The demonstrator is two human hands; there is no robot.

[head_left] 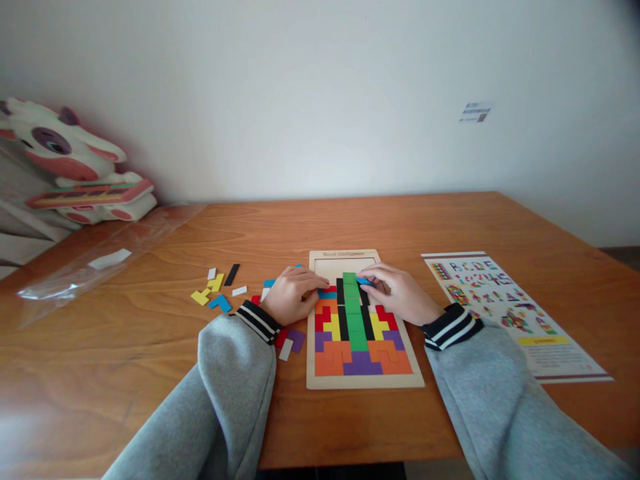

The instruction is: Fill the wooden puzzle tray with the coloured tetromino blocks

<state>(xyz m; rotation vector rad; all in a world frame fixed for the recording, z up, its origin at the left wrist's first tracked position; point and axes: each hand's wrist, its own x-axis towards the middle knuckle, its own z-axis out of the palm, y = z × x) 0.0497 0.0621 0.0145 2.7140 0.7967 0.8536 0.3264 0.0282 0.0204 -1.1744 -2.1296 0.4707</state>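
The fingertips of my left hand rest on the left side of the wooden puzzle board, touching a blue puzzle piece beside a bit of red. Its fingers are stretched forward, with the thumb a little apart. Across the board, my right hand is closed in a pinch on another blue puzzle piece, just right of the green column. Part of that piece is covered by the fingers. Orange, purple, yellow, red and black pieces fill the lower board; bare wood shows at its top.
Loose yellow, blue, black and white pieces lie left of the board, some partly behind my left hand. A printed pattern sheet lies at right. A clear plastic bag and a cow-shaped toy keyboard are at far left.
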